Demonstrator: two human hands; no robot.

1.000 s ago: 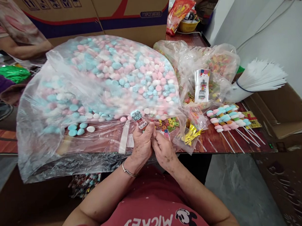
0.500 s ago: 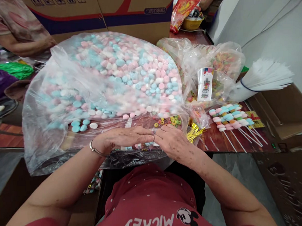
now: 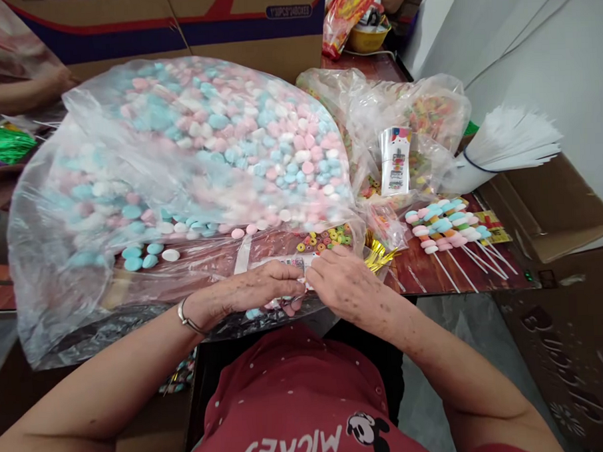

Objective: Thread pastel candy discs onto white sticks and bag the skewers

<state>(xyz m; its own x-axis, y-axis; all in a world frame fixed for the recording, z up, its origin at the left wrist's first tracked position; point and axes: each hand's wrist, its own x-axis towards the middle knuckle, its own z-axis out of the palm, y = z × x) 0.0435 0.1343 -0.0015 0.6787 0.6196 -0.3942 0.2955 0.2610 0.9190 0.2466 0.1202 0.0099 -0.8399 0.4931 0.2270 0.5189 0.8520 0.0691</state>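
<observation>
My left hand (image 3: 264, 287) and my right hand (image 3: 341, 284) meet at the table's front edge, fingertips bent and closed together. Between them is a small printed wrapper (image 3: 288, 261), partly hidden by the fingers. Just below the fingers, pink and blue marshmallow pieces (image 3: 278, 307) show; I cannot tell whether they are inside the wrapper. Behind the hands lies a large clear plastic bag (image 3: 38, 264) full of pink, blue and white marshmallows (image 3: 227, 136). Small ring-shaped gummies (image 3: 327, 238) lie just beyond my right hand, with gold twist ties (image 3: 380, 254) beside it.
Finished marshmallow skewers (image 3: 446, 226) lie at the right. Behind them are a stack of printed wrappers (image 3: 396, 160), a bag of gummies (image 3: 431, 110) and a container of white sticks (image 3: 508, 144). Cardboard boxes (image 3: 550, 328) stand at right. Another person's arm (image 3: 26, 91) shows at upper left.
The fingers have gone from lying flatter over the edge to bent inward. More of the wrapper and marshmallow pieces shows around them. The view has shifted slightly to the right.
</observation>
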